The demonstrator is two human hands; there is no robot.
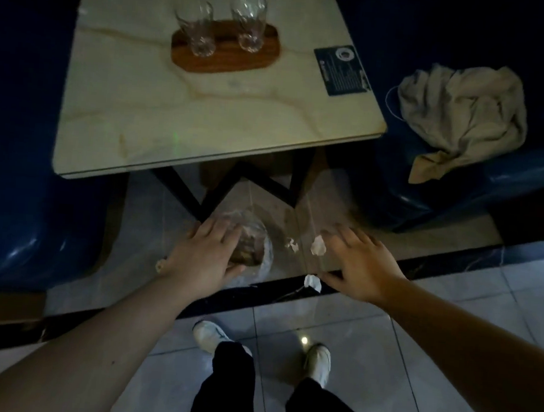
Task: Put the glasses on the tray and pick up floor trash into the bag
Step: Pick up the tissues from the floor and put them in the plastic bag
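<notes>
Two glasses, one at the left (195, 26) and one at the right (249, 20), are seen standing upright on a wooden tray (225, 56) at the far side of the pale counter (174, 112). The tray's long axis runs left to right across the counter. A dark card (343, 70) lies at the counter's right edge, and a crumpled cloth (460, 113) is draped on the blue seat to the right.

Down on the floor (361, 337), a clear plastic bag (255, 246) is held by the left hand (206, 256), whose fingers are closed over its rim; its mouth faces up and brown scraps are visible inside. The right hand (359, 270) is spread open, fingers apart, gripping nothing. Just beside its fingertips lies a white paper scrap (318, 245); a second (292, 245) lies between that scrap and the bag, and a third (313, 282) rests near the thumb on the dark floor strip. White shoes (210, 335) are visible nearer.
</notes>
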